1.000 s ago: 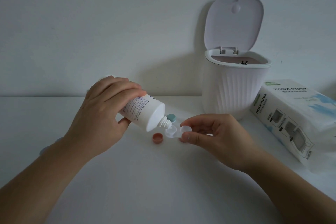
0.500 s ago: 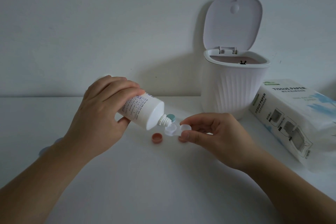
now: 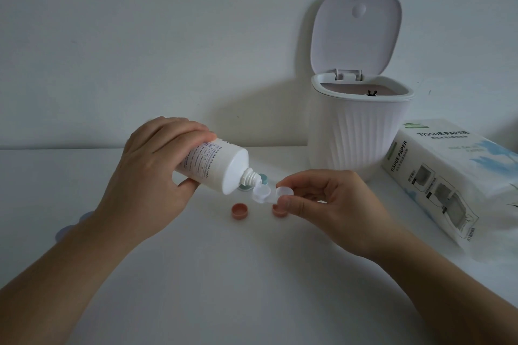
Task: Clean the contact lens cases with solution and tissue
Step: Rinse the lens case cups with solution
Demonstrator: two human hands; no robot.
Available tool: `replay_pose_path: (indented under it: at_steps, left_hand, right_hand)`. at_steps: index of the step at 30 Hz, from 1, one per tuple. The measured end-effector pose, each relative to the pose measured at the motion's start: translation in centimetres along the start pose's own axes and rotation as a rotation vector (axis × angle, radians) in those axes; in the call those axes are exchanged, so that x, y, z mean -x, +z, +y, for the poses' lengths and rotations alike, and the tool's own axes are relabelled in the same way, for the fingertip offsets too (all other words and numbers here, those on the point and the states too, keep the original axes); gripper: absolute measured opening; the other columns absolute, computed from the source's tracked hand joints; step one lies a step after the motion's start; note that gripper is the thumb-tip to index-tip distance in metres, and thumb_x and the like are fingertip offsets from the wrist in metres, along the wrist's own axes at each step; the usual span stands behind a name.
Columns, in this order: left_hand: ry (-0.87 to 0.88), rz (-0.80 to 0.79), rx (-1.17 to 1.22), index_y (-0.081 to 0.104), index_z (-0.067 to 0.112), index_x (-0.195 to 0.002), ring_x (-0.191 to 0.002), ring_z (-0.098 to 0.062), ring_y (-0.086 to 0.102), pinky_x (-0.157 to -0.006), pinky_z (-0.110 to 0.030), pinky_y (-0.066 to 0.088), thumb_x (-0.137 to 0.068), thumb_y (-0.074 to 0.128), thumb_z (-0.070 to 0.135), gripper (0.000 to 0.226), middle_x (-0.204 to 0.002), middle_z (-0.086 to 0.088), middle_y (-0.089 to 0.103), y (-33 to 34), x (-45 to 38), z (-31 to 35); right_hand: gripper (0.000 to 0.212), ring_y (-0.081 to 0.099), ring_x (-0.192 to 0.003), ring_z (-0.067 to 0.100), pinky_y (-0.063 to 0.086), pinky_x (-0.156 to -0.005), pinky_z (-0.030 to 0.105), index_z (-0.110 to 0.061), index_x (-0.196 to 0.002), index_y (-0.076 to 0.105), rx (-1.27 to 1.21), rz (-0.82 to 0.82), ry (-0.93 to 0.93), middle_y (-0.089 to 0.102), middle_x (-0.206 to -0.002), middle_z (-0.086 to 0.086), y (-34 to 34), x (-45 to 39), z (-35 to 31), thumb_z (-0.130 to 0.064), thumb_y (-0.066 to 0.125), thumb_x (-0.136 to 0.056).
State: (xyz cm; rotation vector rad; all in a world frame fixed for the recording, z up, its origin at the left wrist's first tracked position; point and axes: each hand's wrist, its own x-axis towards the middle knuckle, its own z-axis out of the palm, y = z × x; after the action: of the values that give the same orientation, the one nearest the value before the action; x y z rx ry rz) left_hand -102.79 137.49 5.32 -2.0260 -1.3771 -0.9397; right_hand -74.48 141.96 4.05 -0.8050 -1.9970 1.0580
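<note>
Just in front of the ribbed white bin (image 3: 358, 137), my left hand (image 3: 151, 173) grips the tilted white plastic solution bottle (image 3: 215, 168) so its nozzle aims into the clear twin-cup lens case (image 3: 269, 193) that my right hand (image 3: 330, 204) pinches level to catch it.

I am reading "TISSUE PAPER" twice on the tissue pack (image 3: 445, 176) lying at my right: once along its top face and once running up its near edge. Smaller lines beneath the top wording are showing too faintly for me to make out. My left hand (image 3: 151, 173) is holding the solution bottle (image 3: 213, 165), whose label is carrying a table of fine print that I am finding too small to read.
</note>
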Motion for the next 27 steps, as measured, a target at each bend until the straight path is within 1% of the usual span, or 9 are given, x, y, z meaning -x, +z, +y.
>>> replay_pose_path:
  at_steps: [5, 9, 11, 13, 15, 18, 19, 22, 27]
  left_hand:
    - [-0.016, 0.011, 0.025, 0.067, 0.011, -0.122, -0.119, -0.033, 0.057, -0.103, -0.051, 0.043, -0.065, 0.089, 0.0, 0.062, -0.127, -0.002, 0.066, 0.0, 0.0, 0.0]
    - [-0.059, 0.026, 0.084, 0.066, 0.011, -0.124, -0.119, -0.03, 0.056, -0.1, -0.051, 0.045, -0.068, 0.089, 0.003, 0.061, -0.126, -0.001, 0.065, -0.1, 0.1, 0.4]
    - [-0.099, 0.034, 0.12, 0.066, 0.011, -0.125, -0.119, -0.027, 0.055, -0.098, -0.051, 0.047, -0.066, 0.092, 0.003, 0.065, -0.125, 0.0, 0.065, -0.2, 0.1, 0.8]
    - [-0.148, 0.041, 0.157, 0.065, 0.012, -0.125, -0.118, -0.021, 0.054, -0.099, -0.043, 0.047, -0.064, 0.094, 0.007, 0.068, -0.125, 0.005, 0.063, -0.3, 0.2, 1.1]
    - [-0.214, 0.035, 0.205, 0.064, 0.017, -0.127, -0.117, -0.011, 0.051, -0.1, -0.028, 0.043, -0.064, 0.094, 0.011, 0.07, -0.124, 0.013, 0.06, -0.5, 0.4, 1.3]
    - [-0.362, 0.038, 0.328, 0.061, 0.037, -0.124, -0.114, 0.001, 0.051, -0.091, -0.001, 0.033, -0.066, 0.092, 0.018, 0.069, -0.119, 0.03, 0.06, -0.7, 0.7, 1.3]
    - [-0.414, 0.044, 0.372, 0.059, 0.042, -0.122, -0.114, 0.006, 0.051, -0.088, 0.003, 0.032, -0.067, 0.092, 0.021, 0.068, -0.118, 0.034, 0.06, -0.7, 0.7, 1.3]
    - [-0.532, 0.048, 0.466, 0.059, 0.044, -0.124, -0.112, 0.012, 0.055, -0.086, -0.006, 0.039, -0.069, 0.092, 0.026, 0.067, -0.117, 0.034, 0.063, -0.5, 0.8, 1.0]
    - [-0.672, 0.045, 0.626, 0.062, 0.039, -0.124, -0.106, 0.006, 0.066, -0.088, -0.025, 0.05, -0.062, 0.089, 0.038, 0.068, -0.113, 0.029, 0.07, -0.1, 0.7, 0.9]
  right_hand:
    - [0.01, 0.075, -0.084, 0.014, 0.057, -0.086, 0.032, -0.032, -0.097, 0.076, 0.028, 0.003, -0.008, 0.079, -0.084, -0.006, 0.0, -0.1, 0.0, -0.03, 0.076, -0.087]
    - [0.013, 0.075, -0.082, 0.008, 0.057, -0.081, 0.021, -0.035, -0.098, 0.075, 0.037, 0.013, -0.016, 0.079, -0.084, -0.009, -0.1, -0.1, 0.0, -0.029, 0.077, -0.086]
    - [0.013, 0.075, -0.083, 0.009, 0.057, -0.084, 0.025, -0.035, -0.098, 0.075, 0.026, 0.009, -0.015, 0.079, -0.085, -0.007, -0.1, 0.0, 0.0, -0.03, 0.077, -0.086]
    - [0.013, 0.075, -0.084, 0.01, 0.057, -0.085, 0.029, -0.034, -0.099, 0.075, 0.019, 0.011, -0.015, 0.079, -0.086, -0.007, -0.1, 0.0, 0.0, -0.031, 0.077, -0.086]
    - [0.013, 0.075, -0.084, 0.01, 0.057, -0.086, 0.03, -0.033, -0.099, 0.076, 0.019, 0.006, -0.017, 0.079, -0.086, -0.007, -0.1, -0.1, 0.0, -0.032, 0.076, -0.086]
    - [0.013, 0.075, -0.085, 0.01, 0.057, -0.087, 0.032, -0.034, -0.099, 0.075, 0.017, -0.001, -0.02, 0.079, -0.086, -0.007, -0.1, -0.1, 0.2, -0.032, 0.076, -0.086]
    - [0.014, 0.075, -0.085, 0.01, 0.056, -0.087, 0.033, -0.034, -0.1, 0.076, 0.018, -0.001, -0.023, 0.079, -0.086, -0.007, 0.0, -0.1, 0.2, -0.032, 0.077, -0.086]
    - [0.015, 0.074, -0.085, 0.011, 0.057, -0.087, 0.037, -0.036, -0.099, 0.076, 0.038, -0.006, -0.027, 0.079, -0.087, -0.008, 0.0, -0.1, 0.3, -0.035, 0.077, -0.084]
    - [0.026, 0.064, -0.077, 0.014, 0.055, -0.079, 0.043, -0.039, -0.099, 0.077, 0.171, 0.006, -0.028, 0.069, -0.087, -0.006, 0.0, -0.2, 0.5, -0.052, 0.075, -0.077]
